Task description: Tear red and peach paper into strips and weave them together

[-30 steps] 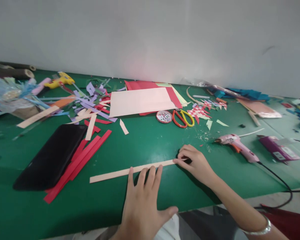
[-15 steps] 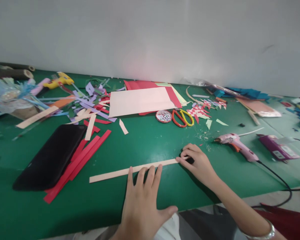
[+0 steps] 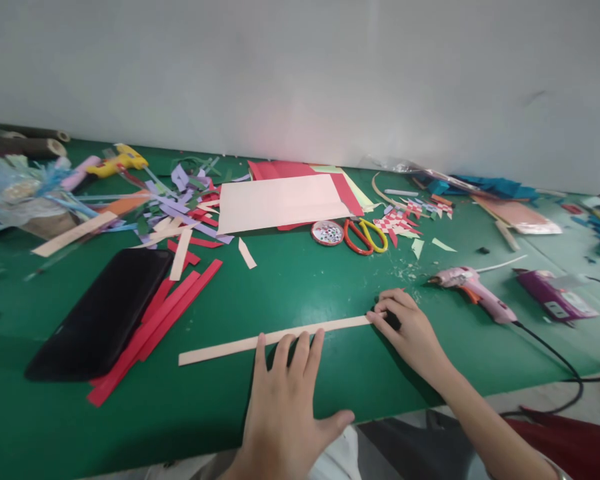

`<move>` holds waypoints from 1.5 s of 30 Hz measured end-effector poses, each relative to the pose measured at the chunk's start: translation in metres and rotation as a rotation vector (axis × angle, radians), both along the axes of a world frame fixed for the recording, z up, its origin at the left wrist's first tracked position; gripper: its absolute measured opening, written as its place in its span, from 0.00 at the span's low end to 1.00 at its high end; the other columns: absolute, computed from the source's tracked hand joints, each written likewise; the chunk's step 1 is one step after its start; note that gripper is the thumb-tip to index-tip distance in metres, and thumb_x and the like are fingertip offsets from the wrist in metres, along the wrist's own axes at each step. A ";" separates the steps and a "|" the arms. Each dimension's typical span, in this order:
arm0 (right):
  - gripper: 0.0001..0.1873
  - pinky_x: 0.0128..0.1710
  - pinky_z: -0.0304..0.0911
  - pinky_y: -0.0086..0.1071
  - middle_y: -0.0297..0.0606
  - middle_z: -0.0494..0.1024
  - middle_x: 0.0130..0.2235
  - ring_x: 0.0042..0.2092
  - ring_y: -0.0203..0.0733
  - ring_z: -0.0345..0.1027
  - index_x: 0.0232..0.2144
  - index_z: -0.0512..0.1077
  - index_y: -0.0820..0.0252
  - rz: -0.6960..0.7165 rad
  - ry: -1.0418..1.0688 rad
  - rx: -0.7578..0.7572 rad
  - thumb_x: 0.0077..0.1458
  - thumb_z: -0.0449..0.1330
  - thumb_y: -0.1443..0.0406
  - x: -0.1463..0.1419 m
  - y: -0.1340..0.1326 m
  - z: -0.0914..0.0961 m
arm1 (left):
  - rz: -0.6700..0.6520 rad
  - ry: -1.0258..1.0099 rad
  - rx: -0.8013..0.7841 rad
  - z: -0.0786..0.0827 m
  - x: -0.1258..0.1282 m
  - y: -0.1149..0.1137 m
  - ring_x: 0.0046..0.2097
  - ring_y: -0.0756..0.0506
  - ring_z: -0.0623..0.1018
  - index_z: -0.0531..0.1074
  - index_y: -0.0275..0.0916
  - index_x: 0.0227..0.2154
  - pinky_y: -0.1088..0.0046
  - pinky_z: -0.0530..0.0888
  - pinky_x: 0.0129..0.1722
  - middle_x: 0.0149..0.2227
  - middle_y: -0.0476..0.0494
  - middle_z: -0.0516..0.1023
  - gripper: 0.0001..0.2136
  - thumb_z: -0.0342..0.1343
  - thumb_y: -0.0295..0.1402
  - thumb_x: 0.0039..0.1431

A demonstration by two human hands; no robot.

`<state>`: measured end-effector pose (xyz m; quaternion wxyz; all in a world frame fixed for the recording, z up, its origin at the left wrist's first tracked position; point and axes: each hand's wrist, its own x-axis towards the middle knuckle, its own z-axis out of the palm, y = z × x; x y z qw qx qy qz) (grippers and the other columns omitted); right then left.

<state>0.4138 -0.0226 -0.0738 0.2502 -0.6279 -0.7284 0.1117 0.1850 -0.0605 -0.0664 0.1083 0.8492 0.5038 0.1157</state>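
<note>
A narrow, pale peach paper strip (image 3: 220,351) lies flat on the green bench (image 3: 280,287), directly in front of the person, running crosswise with its right end a little farther from the body than its left. The left hand (image 3: 285,393) is spread palm down, its fingertips resting on the middle of the strip along the near edge and the thumb held well out to the side; its grip is apart, pressing rather than clasping. The right hand (image 3: 413,327) has thumb and forefinger brought together on the strip's right end, a light pinch that hides the very tip.

The strip looks very light and thin, likely limp along its length and easy to crease, bend or tear if pulled sharply. It would probably slide readily over the smooth bench top, so flat fingertip pressure near the middle suits it, with a soft pinch at one end; a hard squeeze could leave a crease.

Beyond the hands lie a wide sheet of similar pale paper (image 3: 280,203), red-and-yellow-handled scissors (image 3: 364,230) and a round tub of small googly eyes (image 3: 327,233). A pink glue gun (image 3: 495,303) rests to the right, and a black phone (image 3: 100,313) to the left, beside red paper strips (image 3: 180,303).
</note>
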 end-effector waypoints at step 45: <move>0.34 0.60 0.39 0.46 0.39 0.47 0.63 0.63 0.45 0.39 0.62 0.44 0.62 0.467 -0.336 -0.021 0.58 0.44 0.52 -0.120 -0.038 0.032 | -0.015 0.087 0.268 -0.001 -0.085 -0.002 0.49 0.35 0.67 0.63 0.39 0.52 0.55 0.63 0.48 0.49 0.38 0.69 0.32 0.56 0.47 0.42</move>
